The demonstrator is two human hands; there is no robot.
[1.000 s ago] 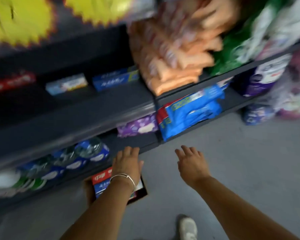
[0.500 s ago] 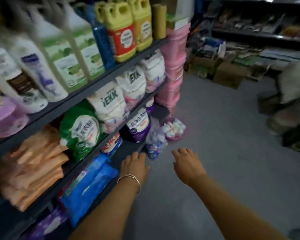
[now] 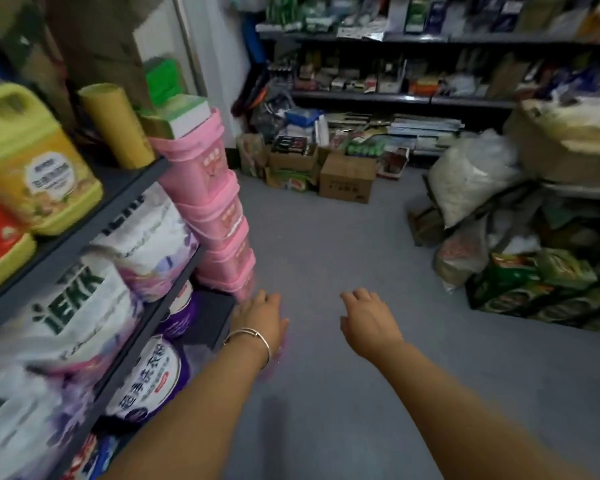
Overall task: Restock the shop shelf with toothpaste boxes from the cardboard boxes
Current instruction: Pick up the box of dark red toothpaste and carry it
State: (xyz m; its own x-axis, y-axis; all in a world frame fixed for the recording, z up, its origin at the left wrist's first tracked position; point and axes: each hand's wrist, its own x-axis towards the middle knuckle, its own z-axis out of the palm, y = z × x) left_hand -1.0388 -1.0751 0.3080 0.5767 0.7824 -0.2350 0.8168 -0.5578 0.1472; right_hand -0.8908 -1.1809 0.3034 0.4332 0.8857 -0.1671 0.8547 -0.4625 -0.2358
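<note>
My left hand (image 3: 258,317), with a silver bangle on the wrist, hangs low over the grey floor beside the end of the dark shop shelf (image 3: 132,188). My right hand (image 3: 369,320) is stretched out to its right, also over the floor. Both hands hold nothing and their fingers are loosely apart. Several cardboard boxes (image 3: 347,178) stand on the floor against the far shelving. No toothpaste boxes can be made out in this view.
The left shelf carries yellow detergent jugs (image 3: 35,161) and white laundry bags (image 3: 84,306). A stack of pink tubs (image 3: 215,209) stands at its end. Sacks and packaged goods (image 3: 520,244) pile up on the right. The far wall holds stocked shelving (image 3: 395,98).
The view has swung right, away from the shelf bay and the open box with toothpaste on the floor, towards the aisle and the far boxes. Both hands stay empty and outstretched.
</note>
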